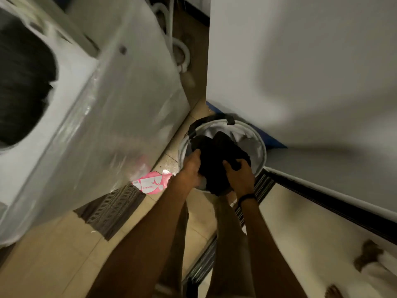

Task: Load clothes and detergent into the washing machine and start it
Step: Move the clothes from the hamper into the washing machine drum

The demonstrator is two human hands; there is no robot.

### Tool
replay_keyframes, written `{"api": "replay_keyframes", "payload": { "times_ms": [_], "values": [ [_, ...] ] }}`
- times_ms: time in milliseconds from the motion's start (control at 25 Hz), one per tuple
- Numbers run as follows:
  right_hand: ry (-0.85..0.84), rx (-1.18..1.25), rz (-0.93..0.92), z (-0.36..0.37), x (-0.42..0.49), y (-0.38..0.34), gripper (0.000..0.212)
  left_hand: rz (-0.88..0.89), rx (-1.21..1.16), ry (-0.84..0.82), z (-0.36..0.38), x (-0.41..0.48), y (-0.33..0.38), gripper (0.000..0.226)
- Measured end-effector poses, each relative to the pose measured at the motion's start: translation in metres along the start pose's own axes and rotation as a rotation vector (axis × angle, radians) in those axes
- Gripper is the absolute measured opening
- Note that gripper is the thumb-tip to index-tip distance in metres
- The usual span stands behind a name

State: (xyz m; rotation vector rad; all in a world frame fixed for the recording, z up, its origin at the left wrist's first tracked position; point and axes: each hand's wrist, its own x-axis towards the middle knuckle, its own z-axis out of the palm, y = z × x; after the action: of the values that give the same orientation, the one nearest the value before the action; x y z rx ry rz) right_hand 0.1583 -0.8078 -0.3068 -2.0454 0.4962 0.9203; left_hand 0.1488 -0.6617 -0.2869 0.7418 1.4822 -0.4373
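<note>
Dark clothes (217, 153), bunched as one bundle, lie in the round white laundry basket (263, 153) on the floor, between the washing machine (118, 104) and a pale wall. Both hands reach down into the basket. The left hand (192, 168) grips the bundle's left flank with curled fingers, and the right hand (240, 175), a dark band at its wrist, closes over the near right edge. The bundle's long axis runs away from the person, from the near rim toward the far one. The machine's dark opening (21, 82) lies up and well to the left of the grip, on the left hand's side, so the lift would likely swing leftward. A pink packet (150, 182), possibly detergent, lies on the floor against the machine's base.
</note>
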Motion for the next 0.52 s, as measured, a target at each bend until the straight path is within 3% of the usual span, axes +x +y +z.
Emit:
{"api": "replay_keyframes", "payload": {
  "times_ms": [40,120,240,400,520],
  "values": [
    [0.019,-0.022,0.009,-0.002,-0.011,-0.005,0.050,-0.005,-0.022,-0.039,-0.004,-0.023,0.002,0.032],
    [-0.012,0.166,0.063,-0.002,-0.031,-0.012,0.055,-0.013,-0.028,-0.107,-0.014,-0.067,0.004,0.040],
    [-0.065,0.680,0.299,-0.007,-0.097,-0.055,0.046,-0.059,0.016,-0.237,-0.039,-0.138,0.011,0.054],
    [-0.007,0.955,0.371,-0.013,-0.180,-0.096,0.026,-0.014,0.149,-0.319,-0.074,-0.222,0.028,0.052],
    [-0.046,1.088,0.391,-0.012,-0.212,-0.107,0.061,0.079,0.210,-0.457,-0.101,-0.279,0.039,0.056]
  ]
}}
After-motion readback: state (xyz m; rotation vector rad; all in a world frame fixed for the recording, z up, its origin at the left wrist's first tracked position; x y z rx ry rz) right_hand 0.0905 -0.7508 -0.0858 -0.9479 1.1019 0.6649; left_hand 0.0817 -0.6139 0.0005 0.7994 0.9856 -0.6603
